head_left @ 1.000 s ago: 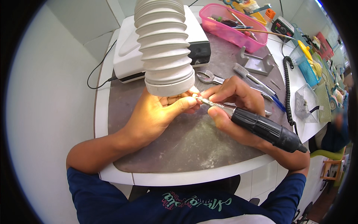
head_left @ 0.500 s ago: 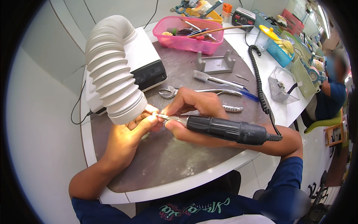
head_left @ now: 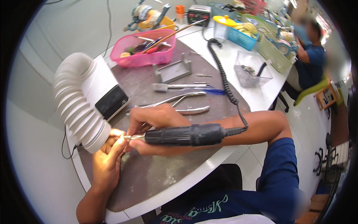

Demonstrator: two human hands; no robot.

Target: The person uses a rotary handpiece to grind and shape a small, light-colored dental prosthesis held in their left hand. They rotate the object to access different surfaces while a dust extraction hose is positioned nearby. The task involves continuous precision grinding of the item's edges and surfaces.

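A black rotary handpiece (head_left: 182,135) with a silver nose lies in my right hand (head_left: 158,117), gripped near its front like a pen. Its tip meets the fingertips of my left hand (head_left: 106,160). Those fingers are pinched together around something small and pale, too tiny and hidden to name. Right beside my left hand is the mouth of a white ribbed suction hose (head_left: 78,104), and bright light falls on the fingers there. From the handpiece's back end a coiled black cord (head_left: 220,71) runs up across the table. Silver pliers (head_left: 182,99) lie just beyond my right hand, partly covered by it.
Behind the hose stands a white box-shaped unit (head_left: 110,95). Farther back are a pink tub of tools (head_left: 143,52), a grey stand (head_left: 173,71), a brush (head_left: 175,86) and a small control box (head_left: 198,15). A clear container (head_left: 251,71) sits right; another person (head_left: 311,52) is seated beyond.
The whole view has turned, so the table and its contents sit farther left and tilted. My hands stay together at the hose mouth, the handpiece still held at my left fingertips.
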